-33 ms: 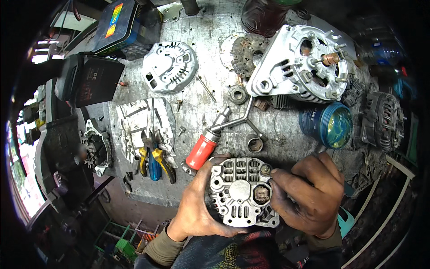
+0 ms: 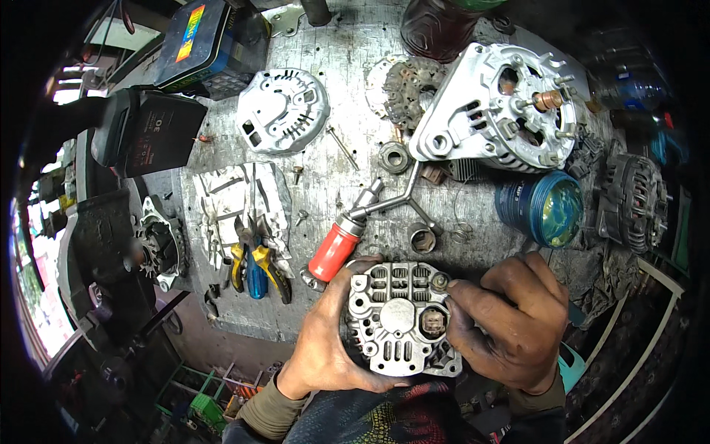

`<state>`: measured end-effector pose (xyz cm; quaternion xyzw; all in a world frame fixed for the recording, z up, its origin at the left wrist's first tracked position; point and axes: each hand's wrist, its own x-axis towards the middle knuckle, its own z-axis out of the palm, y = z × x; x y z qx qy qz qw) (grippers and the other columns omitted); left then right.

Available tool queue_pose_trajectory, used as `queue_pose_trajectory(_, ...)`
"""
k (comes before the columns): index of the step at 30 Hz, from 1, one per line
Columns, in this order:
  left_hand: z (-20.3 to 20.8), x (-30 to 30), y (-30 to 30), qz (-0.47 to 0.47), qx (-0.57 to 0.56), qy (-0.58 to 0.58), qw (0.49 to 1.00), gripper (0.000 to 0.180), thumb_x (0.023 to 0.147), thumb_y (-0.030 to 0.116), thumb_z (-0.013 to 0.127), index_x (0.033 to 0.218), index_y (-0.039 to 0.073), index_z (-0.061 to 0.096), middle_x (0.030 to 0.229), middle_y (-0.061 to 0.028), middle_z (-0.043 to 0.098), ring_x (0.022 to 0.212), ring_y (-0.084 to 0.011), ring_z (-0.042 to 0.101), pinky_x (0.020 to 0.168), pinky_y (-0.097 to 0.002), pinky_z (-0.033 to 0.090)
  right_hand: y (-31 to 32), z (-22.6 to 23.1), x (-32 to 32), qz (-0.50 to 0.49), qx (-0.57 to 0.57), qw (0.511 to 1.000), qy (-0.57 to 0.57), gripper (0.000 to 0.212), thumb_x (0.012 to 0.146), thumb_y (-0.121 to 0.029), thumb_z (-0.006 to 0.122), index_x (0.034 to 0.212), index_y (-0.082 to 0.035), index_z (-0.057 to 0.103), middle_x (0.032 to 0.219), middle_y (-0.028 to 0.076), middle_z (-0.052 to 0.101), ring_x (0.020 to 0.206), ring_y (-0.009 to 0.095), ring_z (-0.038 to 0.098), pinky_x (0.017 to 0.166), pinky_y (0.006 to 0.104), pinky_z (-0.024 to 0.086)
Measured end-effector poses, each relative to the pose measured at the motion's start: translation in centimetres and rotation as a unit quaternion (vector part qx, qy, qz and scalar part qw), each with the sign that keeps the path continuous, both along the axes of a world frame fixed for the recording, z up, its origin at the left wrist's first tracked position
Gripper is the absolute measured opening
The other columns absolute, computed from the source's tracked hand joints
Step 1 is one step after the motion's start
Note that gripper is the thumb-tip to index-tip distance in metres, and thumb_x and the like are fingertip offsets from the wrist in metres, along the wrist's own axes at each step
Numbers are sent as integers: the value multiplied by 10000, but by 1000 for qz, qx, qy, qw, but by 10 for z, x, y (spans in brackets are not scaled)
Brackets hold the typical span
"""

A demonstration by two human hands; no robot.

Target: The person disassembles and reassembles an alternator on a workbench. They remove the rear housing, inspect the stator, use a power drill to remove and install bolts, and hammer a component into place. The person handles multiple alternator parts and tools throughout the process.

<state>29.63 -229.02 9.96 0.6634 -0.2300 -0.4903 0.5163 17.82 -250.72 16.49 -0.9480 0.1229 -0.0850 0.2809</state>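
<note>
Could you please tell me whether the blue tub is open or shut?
The tub is open: yellowish grease shows through its uncovered top.

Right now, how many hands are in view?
2: the left hand grips the housing on its left; the right hand is at its upper-right corner. No others show.

Head view: left unit of two side-by-side fisheyes worn on the head; upright, unmirrored. Looks steeply down past the wearer's dark patterned shirt (image 2: 351,423) at the lower edge, where olive-brown-cuffed forearms (image 2: 260,411) enter. Close range: bare left hand (image 2: 323,349), bare right hand (image 2: 512,325) and slotted grey cast-metal housing (image 2: 398,317), below centre. Farther out, scuffed grey workbench top (image 2: 349,53) extends to the upper edge. Field very wide; straight edges bow outward, corners black.
</note>
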Motion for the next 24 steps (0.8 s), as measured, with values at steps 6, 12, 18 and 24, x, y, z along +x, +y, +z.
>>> queue_pose_trajectory(6,-3,3,1,-15,-5,-18,1000,1372,376,332,1051,1516,-71,403,1475,-201,542,1347,-288,570,1167,-427,434,-3,4,10,18,19,999,32,298,567,-56,816,859,-64,757,719,44,540,641,239,531,564,371,402)
queue_pose_trajectory(12,-5,3,4,-24,-6,-40,999,1371,384,323,1052,1520,-65,390,1487,-200,531,1356,-292,562,1179,-432,422,-8,5,13,43,15,998,33,304,602,-197,841,877,-108,745,766,11,547,653,193,535,487,336,414)
queue_pose_trajectory(18,-10,2,5,-10,-13,11,1000,1377,389,315,1063,1525,-61,381,1482,-198,526,1353,-283,564,1173,-435,433,-6,4,11,41,10,999,33,298,607,-211,827,873,-104,744,762,14,545,649,192,539,484,333,419)
queue_pose_trajectory(24,-9,1,7,-5,-6,8,1000,1331,410,308,1043,1523,-38,401,1488,-220,528,1373,-333,553,1172,-445,437,-4,4,10,39,10,999,33,304,609,-213,828,879,-97,751,760,18,550,643,191,539,495,338,418)
